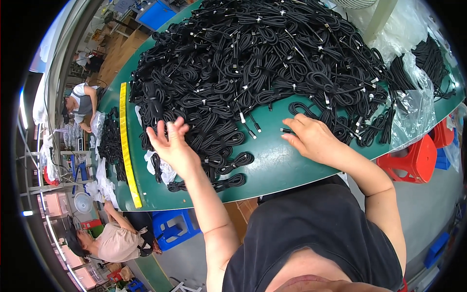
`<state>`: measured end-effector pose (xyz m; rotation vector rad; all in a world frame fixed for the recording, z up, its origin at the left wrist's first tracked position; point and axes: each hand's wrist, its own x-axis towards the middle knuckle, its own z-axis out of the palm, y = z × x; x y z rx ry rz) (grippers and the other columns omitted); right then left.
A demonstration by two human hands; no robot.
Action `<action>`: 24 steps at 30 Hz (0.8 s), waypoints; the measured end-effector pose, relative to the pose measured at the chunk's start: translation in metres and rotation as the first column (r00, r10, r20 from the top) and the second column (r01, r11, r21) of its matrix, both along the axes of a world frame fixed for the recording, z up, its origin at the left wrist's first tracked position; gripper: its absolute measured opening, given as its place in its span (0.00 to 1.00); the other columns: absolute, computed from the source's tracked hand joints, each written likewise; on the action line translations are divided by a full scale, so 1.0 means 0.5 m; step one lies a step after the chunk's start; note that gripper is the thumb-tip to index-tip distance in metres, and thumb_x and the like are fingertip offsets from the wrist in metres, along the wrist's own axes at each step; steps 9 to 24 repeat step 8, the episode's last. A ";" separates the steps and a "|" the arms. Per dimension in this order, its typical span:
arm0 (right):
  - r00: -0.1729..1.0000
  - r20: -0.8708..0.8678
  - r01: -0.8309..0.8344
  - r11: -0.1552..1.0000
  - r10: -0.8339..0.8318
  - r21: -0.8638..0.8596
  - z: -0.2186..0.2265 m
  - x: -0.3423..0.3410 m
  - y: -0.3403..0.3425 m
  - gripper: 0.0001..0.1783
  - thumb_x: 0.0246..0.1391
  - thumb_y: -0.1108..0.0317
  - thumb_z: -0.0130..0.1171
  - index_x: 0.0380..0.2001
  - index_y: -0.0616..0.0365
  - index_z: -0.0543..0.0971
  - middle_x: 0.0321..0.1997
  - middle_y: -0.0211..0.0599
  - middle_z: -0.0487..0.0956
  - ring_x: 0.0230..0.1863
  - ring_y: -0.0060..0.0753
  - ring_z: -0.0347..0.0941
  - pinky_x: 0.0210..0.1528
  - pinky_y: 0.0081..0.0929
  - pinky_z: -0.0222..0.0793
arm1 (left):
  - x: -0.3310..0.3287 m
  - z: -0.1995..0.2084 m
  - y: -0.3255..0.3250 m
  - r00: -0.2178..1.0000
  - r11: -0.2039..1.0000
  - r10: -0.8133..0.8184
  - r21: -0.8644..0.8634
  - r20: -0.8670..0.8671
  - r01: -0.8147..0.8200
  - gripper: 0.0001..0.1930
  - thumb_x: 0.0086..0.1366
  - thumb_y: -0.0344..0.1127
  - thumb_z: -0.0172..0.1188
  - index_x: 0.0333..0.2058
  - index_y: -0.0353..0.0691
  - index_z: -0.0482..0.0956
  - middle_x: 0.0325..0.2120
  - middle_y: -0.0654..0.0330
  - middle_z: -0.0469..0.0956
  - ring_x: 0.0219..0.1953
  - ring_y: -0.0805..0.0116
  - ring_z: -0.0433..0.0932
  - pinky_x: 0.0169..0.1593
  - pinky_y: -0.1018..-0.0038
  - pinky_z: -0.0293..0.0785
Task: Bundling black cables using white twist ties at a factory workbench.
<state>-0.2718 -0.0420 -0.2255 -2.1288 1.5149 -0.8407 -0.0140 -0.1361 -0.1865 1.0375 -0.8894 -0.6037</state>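
Observation:
My left hand (174,148) is open, its fingers spread and the palm partly turned up, over the left edge of a pile of coiled black cables (253,53). Nothing shows in it. My right hand (314,138) is closed, thumb and forefinger curled round a dark cable plug (286,130) with a metal tip, low over the table; the rest of that cable is hidden by the hand. Between my hands, two cable ends (252,130) with metal plugs stick out of the pile. Several bundled cables (228,182) lie in front, beside my left forearm.
The green table (277,163) carries a yellow strip (129,146) at left, with more cables (112,141) beyond it. Clear plastic bags (413,112) lie at right. A red stool (413,160) and a blue stool (175,228) stand nearby. Two people (119,241) work at left.

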 end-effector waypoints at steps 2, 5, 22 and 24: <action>1.000 -0.020 0.009 1.000 -0.009 0.009 0.002 -0.001 -0.004 0.17 0.52 0.63 0.54 0.40 0.67 0.72 0.33 0.48 0.73 0.33 0.49 0.74 0.35 0.37 0.72 | -0.040 -0.004 0.027 0.879 0.998 -0.014 -0.041 0.476 0.038 0.20 0.59 0.26 0.56 0.50 0.32 0.64 0.51 0.51 0.62 0.34 0.70 0.73 0.36 0.78 0.73; 0.998 -0.054 0.013 1.000 -0.013 0.002 -0.002 0.003 -0.007 0.17 0.52 0.63 0.55 0.39 0.67 0.73 0.33 0.47 0.73 0.33 0.48 0.74 0.35 0.36 0.72 | -0.128 -0.021 0.037 0.220 0.939 -0.019 -0.059 0.975 0.340 0.22 0.51 0.27 0.61 0.46 0.36 0.69 0.46 0.51 0.68 0.41 0.61 0.71 0.45 0.67 0.67; 0.996 -0.085 0.004 1.000 -0.004 -0.010 0.001 0.009 -0.005 0.17 0.51 0.64 0.56 0.39 0.65 0.73 0.33 0.45 0.73 0.32 0.48 0.74 0.34 0.37 0.72 | -0.199 -0.036 0.032 0.063 0.879 -0.147 0.102 0.987 0.466 0.23 0.48 0.31 0.62 0.45 0.38 0.70 0.42 0.52 0.71 0.49 0.54 0.64 0.53 0.60 0.57; 0.996 -0.085 0.004 1.000 -0.004 -0.010 0.001 0.009 -0.005 0.17 0.51 0.64 0.56 0.39 0.65 0.73 0.33 0.45 0.73 0.32 0.48 0.74 0.34 0.37 0.72 | -0.199 -0.036 0.032 0.063 0.879 -0.147 0.102 0.987 0.466 0.23 0.48 0.31 0.62 0.45 0.38 0.70 0.42 0.52 0.71 0.49 0.54 0.64 0.53 0.60 0.57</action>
